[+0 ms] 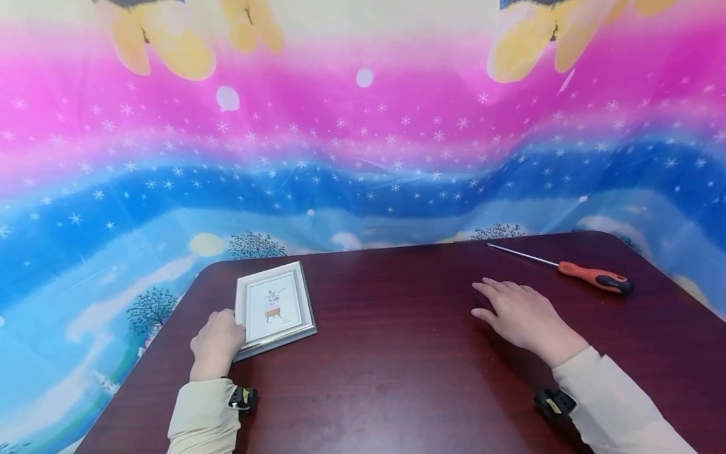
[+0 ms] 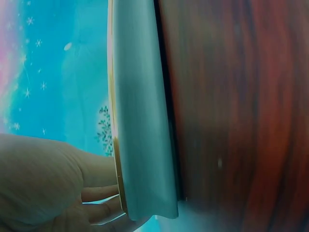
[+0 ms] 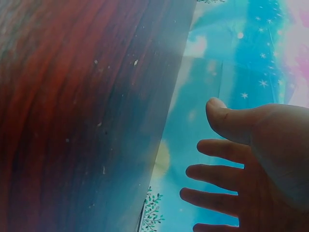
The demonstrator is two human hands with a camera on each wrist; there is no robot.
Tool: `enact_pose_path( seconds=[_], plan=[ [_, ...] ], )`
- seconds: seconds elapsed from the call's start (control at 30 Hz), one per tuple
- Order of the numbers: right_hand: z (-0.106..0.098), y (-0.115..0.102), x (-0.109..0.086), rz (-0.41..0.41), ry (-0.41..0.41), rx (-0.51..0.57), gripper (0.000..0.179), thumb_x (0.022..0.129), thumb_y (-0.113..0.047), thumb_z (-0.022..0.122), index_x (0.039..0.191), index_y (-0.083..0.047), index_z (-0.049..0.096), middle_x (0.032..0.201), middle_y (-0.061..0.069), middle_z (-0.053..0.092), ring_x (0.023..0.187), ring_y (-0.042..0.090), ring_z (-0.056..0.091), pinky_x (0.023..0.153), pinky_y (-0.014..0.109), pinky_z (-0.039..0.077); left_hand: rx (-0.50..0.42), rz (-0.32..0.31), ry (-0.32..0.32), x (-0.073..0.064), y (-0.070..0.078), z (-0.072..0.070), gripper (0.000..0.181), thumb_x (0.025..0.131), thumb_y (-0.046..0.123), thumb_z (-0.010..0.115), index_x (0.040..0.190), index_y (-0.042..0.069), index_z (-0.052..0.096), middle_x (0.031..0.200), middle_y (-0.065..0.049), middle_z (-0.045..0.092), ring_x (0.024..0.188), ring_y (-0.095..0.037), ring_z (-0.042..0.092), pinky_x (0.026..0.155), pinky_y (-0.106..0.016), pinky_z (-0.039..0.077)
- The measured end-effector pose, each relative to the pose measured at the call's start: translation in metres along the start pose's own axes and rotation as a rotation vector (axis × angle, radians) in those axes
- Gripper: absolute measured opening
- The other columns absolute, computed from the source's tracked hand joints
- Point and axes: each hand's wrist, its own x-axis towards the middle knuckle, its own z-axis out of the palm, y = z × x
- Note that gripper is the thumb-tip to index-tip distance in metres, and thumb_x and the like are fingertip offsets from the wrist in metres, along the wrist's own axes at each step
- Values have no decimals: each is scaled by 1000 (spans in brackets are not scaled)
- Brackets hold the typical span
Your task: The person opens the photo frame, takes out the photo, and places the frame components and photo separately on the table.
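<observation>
A silver-white picture frame (image 1: pixel 309 318) with a small drawing of a potted plant lies at the left of the table. My left hand (image 1: pixel 218 340) grips its left edge; in the left wrist view the thumb is on the front side and the other fingers reach round behind the frame's edge (image 2: pixel 142 111). Over the right half of the table, my right hand (image 1: pixel 524 315) has its fingers extended and spread, holding nothing. Beyond it, to the right, lies a screwdriver (image 1: pixel 592 276) with an orange and black handle, its shaft pointing toward the back edge.
The dark red-brown wooden table (image 1: pixel 386 378) has rounded far corners. Behind it hangs a pink and blue cloth (image 1: pixel 363 145) printed with snowflakes and trees, close to the back edge. A small black camera is strapped to each wrist over pale sleeves (image 1: pixel 204 410).
</observation>
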Motion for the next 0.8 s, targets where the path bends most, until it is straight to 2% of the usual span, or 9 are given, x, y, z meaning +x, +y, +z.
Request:
enact_pose_path(
  seconds=[0.23, 0.43, 0.6, 0.8],
  plan=[
    [-1, 1, 0, 3, -9, 7, 56, 93, -32, 69, 139, -1, 56, 140, 27, 51, 126, 47, 49, 101, 65, 37, -7, 34, 4, -1, 11, 3, 29, 95, 10, 58, 115, -11, 62, 97, -26, 64, 81, -38, 62, 69, -60, 48],
    [-1, 2, 0, 2, -12, -2, 56, 93, -31, 69, 138, 0, 56, 139, 27, 51, 126, 47, 49, 101, 65, 37, -67, 85, -54, -1, 20, 6, 32, 95, 13, 59, 119, -8, 63, 103, -24, 66, 77, -30, 60, 66, -51, 48],
    [-2, 0, 0, 8, -19, -2, 55, 94, -32, 68, 138, -1, 56, 139, 27, 52, 126, 47, 49, 101, 64, 37, -114, 134, -97, -1, 32, 11, 38, 95, 15, 62, 125, -8, 61, 112, -25, 66, 83, -29, 61, 71, -51, 49],
    [-3, -2, 1, 17, -21, -5, 55, 94, -33, 68, 138, -2, 57, 140, 27, 51, 127, 46, 49, 101, 64, 37, -80, 175, -99, -4, 44, 15, 38, 94, 20, 66, 123, -5, 64, 105, -18, 68, 85, -27, 62, 73, -52, 49]
  ],
)
